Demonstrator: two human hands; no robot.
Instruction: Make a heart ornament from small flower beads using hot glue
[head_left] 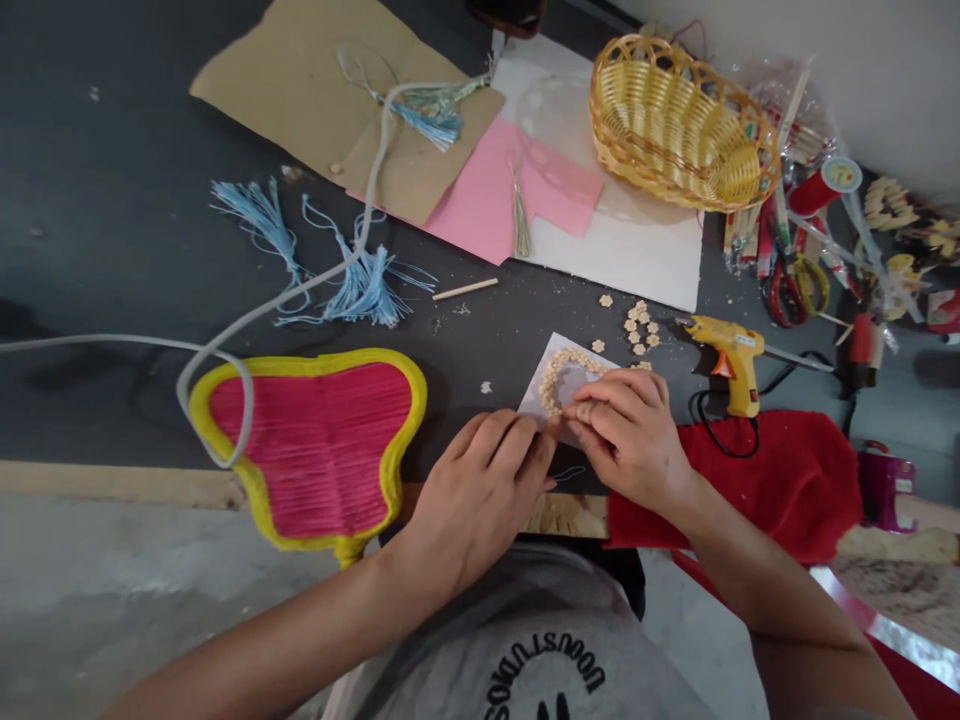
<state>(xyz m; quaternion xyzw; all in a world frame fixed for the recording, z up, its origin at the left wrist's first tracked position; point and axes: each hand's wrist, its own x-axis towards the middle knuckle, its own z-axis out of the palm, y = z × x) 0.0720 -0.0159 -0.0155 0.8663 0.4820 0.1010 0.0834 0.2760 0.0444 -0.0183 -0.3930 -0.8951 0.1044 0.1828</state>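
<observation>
A ring of small cream flower pieces lies on a small white paper near the table's front edge. My left hand rests at the paper's lower left, fingers together, the fingertips at the ring's lower edge; what they hold, if anything, is hidden. From the right, my right hand reaches over the paper, thumb and fingers pinched at the inside of the ring. Whatever is between those fingertips is too small to name. Loose flower pieces are scattered just beyond the paper.
A yellow glue gun and red cloth are at right. Behind stand a wicker basket, scissors and red thread spool. A pink fan, white cord and blue tassels lie left.
</observation>
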